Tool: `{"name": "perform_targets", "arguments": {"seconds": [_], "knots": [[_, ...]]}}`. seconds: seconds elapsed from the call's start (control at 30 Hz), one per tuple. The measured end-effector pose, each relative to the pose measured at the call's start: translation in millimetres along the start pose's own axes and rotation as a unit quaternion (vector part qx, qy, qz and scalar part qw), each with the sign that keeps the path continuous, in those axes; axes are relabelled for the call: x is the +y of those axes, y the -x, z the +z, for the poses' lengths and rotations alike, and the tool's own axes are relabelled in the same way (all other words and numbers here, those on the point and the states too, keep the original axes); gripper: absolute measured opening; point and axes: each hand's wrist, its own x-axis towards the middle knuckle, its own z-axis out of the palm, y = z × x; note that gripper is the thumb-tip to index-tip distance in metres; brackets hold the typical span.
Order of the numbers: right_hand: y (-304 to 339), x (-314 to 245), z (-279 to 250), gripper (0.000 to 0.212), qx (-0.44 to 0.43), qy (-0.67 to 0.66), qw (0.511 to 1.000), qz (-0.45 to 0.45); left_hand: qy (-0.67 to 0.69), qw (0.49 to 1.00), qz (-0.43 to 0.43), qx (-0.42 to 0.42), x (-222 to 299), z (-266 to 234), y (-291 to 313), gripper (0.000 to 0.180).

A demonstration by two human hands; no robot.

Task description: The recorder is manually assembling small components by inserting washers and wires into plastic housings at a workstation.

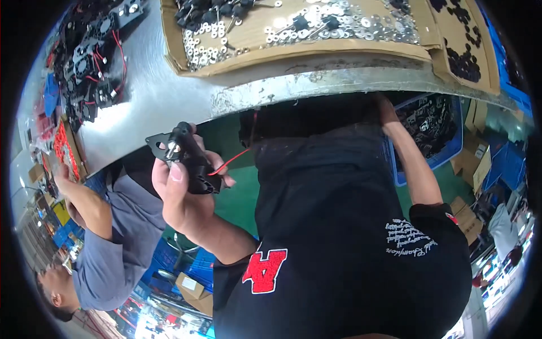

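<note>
The left hand [180, 195] is closed around a small black fan assembly [189, 158] with a red wire [231, 161], holding it up just below the near edge of the metal table [152, 90]. The right hand [387, 110] reaches under that table edge beside a blue bin [446, 152] of dark parts; I cannot tell how far open it is. On the table, beyond the edge, lie cardboard trays [293, 51] of silver washers [339, 25], and a co-worker in a grey shirt [121, 226] is to the left of the table.
</note>
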Motion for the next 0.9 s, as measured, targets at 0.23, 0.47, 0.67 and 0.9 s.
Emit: {"name": "perform_targets", "arguments": {"seconds": [0.23, 0.47, 0.67, 0.9], "knots": [[-120, 108, 39, 0.033, -0.222, -0.120, 0.967, 0.028, 0.070, 0.992, -0.018, 0.104, -17, -23, 28, 0.064], [-53, 125, -103, 0.033, -0.230, -0.126, 0.960, 0.094, 0.035, 0.977, -0.038, 0.207, -33, -18, 59, 0.064], [-70, 128, -116, 0.033, -0.206, -0.133, 0.956, 0.162, 0.014, 0.979, -0.065, 0.192, -43, -7, 59, 0.061], [-39, 119, -105, 0.033, -0.166, -0.139, 0.955, 0.203, -0.026, 0.974, -0.096, 0.202, -49, -3, 61, 0.057]]}}
